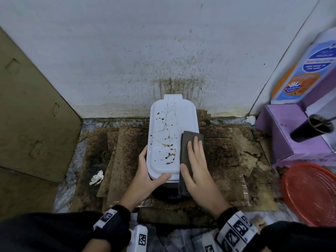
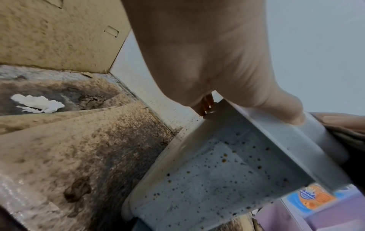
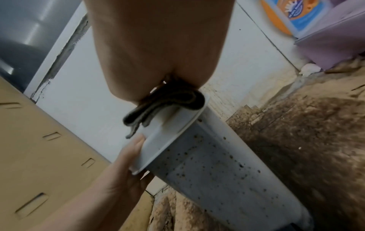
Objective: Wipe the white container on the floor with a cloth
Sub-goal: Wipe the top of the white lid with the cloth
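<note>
A tall white container [image 1: 171, 124] stands on the floor against the wall, its lid spotted with brown stains. Its speckled side [image 2: 207, 179] shows in the left wrist view and again [image 3: 217, 171] in the right wrist view. My left hand [image 1: 147, 171] grips the lid's near left corner, thumb on top and fingers down the side. A folded dark grey-brown cloth [image 1: 189, 142] lies on the lid's right edge. My right hand [image 1: 196, 160] presses flat on it with straight fingers. In the right wrist view the cloth [image 3: 173, 100] bunches under my palm.
Stained brown cardboard sheets [image 1: 227, 151] cover the floor around the container. A cardboard panel [image 1: 32, 110] leans at the left. Purple boxes [image 1: 291, 133] and a red basket [image 1: 311, 193] crowd the right. A crumpled white tissue [image 1: 97, 177] lies left of the container. The wall behind is splattered.
</note>
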`<state>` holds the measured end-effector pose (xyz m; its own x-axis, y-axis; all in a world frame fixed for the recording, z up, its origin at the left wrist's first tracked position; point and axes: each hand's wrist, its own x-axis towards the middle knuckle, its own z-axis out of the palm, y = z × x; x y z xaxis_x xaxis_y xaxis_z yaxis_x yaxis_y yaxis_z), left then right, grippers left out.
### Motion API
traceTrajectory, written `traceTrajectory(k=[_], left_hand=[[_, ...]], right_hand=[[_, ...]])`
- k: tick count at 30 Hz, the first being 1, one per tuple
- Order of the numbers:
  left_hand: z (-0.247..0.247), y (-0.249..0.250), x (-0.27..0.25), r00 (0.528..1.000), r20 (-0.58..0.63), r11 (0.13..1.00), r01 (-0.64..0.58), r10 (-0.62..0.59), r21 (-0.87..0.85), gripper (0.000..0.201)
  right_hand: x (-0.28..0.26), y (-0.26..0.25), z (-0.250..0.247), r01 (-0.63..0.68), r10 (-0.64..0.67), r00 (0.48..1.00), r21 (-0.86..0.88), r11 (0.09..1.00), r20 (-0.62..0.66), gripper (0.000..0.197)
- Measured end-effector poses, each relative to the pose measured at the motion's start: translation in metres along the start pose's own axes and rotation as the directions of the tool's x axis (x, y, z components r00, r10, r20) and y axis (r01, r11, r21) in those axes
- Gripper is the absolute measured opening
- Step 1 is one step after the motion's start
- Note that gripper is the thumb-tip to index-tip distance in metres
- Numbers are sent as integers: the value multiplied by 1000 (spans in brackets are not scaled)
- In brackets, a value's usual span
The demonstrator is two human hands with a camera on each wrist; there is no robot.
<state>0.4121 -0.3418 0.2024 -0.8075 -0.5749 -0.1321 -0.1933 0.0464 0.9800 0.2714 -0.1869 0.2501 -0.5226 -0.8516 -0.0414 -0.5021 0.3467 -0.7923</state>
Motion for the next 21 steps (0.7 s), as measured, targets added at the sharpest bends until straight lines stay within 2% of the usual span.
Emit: traceTrajectory(k=[4,11,14,21], left_hand=[[1,1,1,1000,-3,1000,3,-3,-12,109],[0,1,1,1000,9,1000,0,0,-23,106],[-1,2,1,1000,18,999,11,-10,-45,105],[0,2,0,1000,16,1000,2,-2,-22,106]], right_hand=[[1,-2,3,-23,23,1000,10,1000,-14,72],[56,4,-28,-50,57,991,-55,997,124,75],[72,4,-33,-35,45,990,-71,997,137,74],[21,4,-14,-4,4,998,-10,1000,60,74]])
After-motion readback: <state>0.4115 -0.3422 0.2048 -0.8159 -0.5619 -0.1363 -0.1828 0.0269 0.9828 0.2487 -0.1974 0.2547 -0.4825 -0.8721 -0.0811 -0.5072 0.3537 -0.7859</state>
